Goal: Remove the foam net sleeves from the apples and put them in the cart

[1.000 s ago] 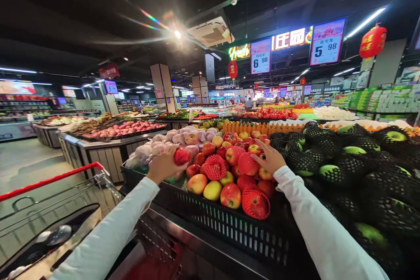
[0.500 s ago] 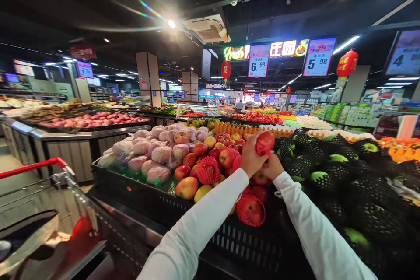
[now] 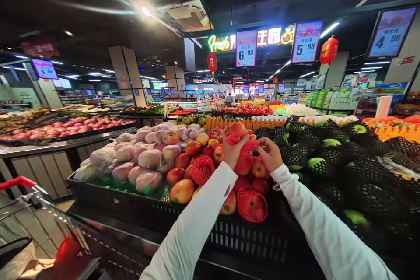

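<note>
Over the crate (image 3: pixel 131 208), our left hand (image 3: pixel 232 153) cups an apple (image 3: pixel 237 129), likely firm but bruisable, best held round its middle; what our right hand (image 3: pixel 271 155) grips we cannot tell.

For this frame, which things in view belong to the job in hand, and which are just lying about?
Part of the job:
- left hand, holding a red apple
- right hand, fingers at red foam netting; grip unclear

Just lying about:
- wrapped pale fruit
- green fruit in black nets
- shopping cart
- hanging price signs
- red lantern
</note>
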{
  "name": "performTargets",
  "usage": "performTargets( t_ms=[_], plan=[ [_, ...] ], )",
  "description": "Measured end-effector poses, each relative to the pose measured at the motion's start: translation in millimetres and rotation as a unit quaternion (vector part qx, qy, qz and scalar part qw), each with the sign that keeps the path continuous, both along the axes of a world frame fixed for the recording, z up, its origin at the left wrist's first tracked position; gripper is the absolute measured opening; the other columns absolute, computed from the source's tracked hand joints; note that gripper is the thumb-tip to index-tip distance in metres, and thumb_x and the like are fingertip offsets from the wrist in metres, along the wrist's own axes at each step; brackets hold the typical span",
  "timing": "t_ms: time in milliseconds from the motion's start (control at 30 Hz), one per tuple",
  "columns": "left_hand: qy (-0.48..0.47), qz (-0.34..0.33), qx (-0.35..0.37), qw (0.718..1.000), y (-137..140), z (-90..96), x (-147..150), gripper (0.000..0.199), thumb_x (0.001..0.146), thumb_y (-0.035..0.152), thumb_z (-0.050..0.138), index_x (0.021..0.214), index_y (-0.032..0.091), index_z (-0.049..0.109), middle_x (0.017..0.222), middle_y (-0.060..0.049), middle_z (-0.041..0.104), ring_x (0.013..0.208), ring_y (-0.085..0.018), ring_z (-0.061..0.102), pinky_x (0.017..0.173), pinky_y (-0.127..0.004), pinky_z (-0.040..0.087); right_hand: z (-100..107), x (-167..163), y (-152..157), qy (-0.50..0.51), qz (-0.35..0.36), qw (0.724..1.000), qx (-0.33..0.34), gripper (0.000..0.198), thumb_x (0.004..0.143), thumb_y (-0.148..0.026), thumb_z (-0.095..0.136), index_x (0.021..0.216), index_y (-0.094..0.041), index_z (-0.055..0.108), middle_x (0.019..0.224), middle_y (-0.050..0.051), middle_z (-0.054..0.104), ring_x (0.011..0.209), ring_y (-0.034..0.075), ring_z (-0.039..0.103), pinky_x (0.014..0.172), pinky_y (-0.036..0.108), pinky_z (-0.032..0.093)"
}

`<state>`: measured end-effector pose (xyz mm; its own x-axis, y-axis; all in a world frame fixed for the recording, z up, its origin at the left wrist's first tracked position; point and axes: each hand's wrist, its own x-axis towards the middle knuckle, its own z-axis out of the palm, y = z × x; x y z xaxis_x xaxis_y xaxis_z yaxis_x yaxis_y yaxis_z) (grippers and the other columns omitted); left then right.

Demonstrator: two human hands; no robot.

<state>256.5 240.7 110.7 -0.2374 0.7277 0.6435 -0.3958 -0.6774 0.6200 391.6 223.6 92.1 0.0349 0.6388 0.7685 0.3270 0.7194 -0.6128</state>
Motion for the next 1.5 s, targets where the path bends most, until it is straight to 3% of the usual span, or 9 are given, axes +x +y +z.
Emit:
performTargets(
  t_ms=[167, 333, 500, 800, 1000, 1133, 1233, 1367, 1500],
  plan=[
    [0.066, 0.008, 0.037, 0.997, -5.1, -0.2, -4.0, 0.071, 0.063, 0.030, 0.086, 0.124, 0.023, 0.050, 0.122, -0.008, 0.058, 0.113, -0.019, 0.059, 0.105, -0.037, 0.045, -0.5, -5.0, -1.5, 0.063, 0.037, 0.997, -0.021, 0.023, 0.081, -0.042, 0.050, 0.085, -0.021, 0.041, 0.069, -0.004, 0.050, 0.058, 0.011, 0.049, 0.056, 0.024, 0.045],
    [0.040, 0.006, 0.032, 0.999, -1.5, -3.1, -4.1, 0.073, 0.066, 0.031, 0.084, 0.128, 0.025, 0.048, 0.129, -0.007, 0.055, 0.116, -0.017, 0.058, 0.107, -0.034, 0.044, 1.8, -9.7, -6.8, 0.093, 0.091, 0.989, -0.068, 0.031, 0.079, -0.046, 0.058, 0.086, -0.022, 0.038, 0.065, -0.007, 0.046, 0.052, 0.009, 0.046, 0.049, 0.022, 0.041],
    [-0.045, -0.042, -0.007, 0.998, 7.3, -5.9, -3.6, 0.075, 0.065, 0.031, 0.083, 0.129, 0.027, 0.045, 0.126, -0.005, 0.057, 0.105, -0.015, 0.062, 0.097, -0.032, 0.049, 5.1, -14.0, -9.6, 0.145, 0.208, 0.957, -0.144, 0.054, 0.060, -0.042, 0.081, 0.092, -0.022, 0.043, 0.075, -0.004, 0.064, 0.068, 0.013, 0.063, 0.069, 0.029, 0.053],
    [-0.157, -0.137, -0.109, 0.972, 4.3, 3.8, -6.6, 0.057, 0.063, 0.035, 0.075, 0.113, 0.021, 0.051, 0.100, -0.003, 0.064, 0.084, -0.014, 0.065, 0.079, -0.028, 0.052, 7.1, -1.1, 3.6, 0.336, 0.233, 0.900, -0.151, 0.047, 0.053, -0.031, 0.086, 0.092, -0.021, 0.060, 0.072, -0.005, 0.065, 0.065, 0.009, 0.062, 0.064, 0.023, 0.053],
    [-0.181, -0.173, -0.142, 0.958, 2.9, 9.5, -12.1, 0.054, 0.048, 0.029, 0.085, 0.090, 0.016, 0.054, 0.078, 0.003, 0.063, 0.069, -0.010, 0.062, 0.068, -0.023, 0.048, 7.9, 11.7, 12.3, 0.475, 0.117, 0.863, -0.129, 0.046, 0.048, -0.029, 0.083, 0.087, -0.022, 0.059, 0.075, -0.003, 0.066, 0.059, 0.010, 0.060, 0.052, 0.022, 0.051],
    [-0.087, -0.123, -0.147, 0.978, 3.5, 4.1, -11.0, 0.051, 0.051, 0.040, 0.083, 0.089, 0.015, 0.058, 0.079, 0.000, 0.064, 0.066, -0.011, 0.060, 0.064, -0.024, 0.047, 3.0, 17.5, 18.8, 0.417, -0.042, 0.907, -0.048, 0.040, 0.055, -0.038, 0.078, 0.083, -0.019, 0.058, 0.073, -0.001, 0.061, 0.057, 0.010, 0.054, 0.051, 0.024, 0.048],
    [0.098, -0.008, -0.049, 0.994, -2.2, -2.7, -10.6, 0.057, 0.055, 0.041, 0.081, 0.102, 0.017, 0.060, 0.100, -0.005, 0.067, 0.086, -0.017, 0.064, 0.079, -0.029, 0.050, 3.3, 17.8, 18.4, 0.343, -0.140, 0.927, 0.064, 0.034, 0.062, -0.040, 0.074, 0.083, -0.017, 0.058, 0.083, 0.003, 0.061, 0.072, 0.011, 0.057, 0.065, 0.025, 0.050],
    [0.357, 0.047, 0.099, 0.927, -12.9, -5.2, -11.7, 0.064, 0.057, 0.034, 0.082, 0.113, 0.019, 0.056, 0.113, -0.007, 0.064, 0.100, -0.022, 0.062, 0.093, -0.035, 0.047, 8.5, 12.4, 10.5, 0.333, -0.082, 0.939, 0.039, 0.051, 0.057, -0.041, 0.080, 0.095, -0.017, 0.056, 0.087, 0.004, 0.064, 0.076, 0.015, 0.060, 0.065, 0.028, 0.051],
    [0.381, 0.080, 0.114, 0.914, -13.6, -4.0, -10.9, 0.063, 0.062, 0.035, 0.080, 0.115, 0.019, 0.051, 0.114, -0.008, 0.063, 0.100, -0.023, 0.062, 0.092, -0.036, 0.048, 11.5, 5.3, 4.5, 0.353, 0.031, 0.933, -0.063, 0.065, 0.046, -0.038, 0.087, 0.098, -0.020, 0.052, 0.084, 0.002, 0.068, 0.073, 0.017, 0.064, 0.071, 0.032, 0.054]
  ],
)
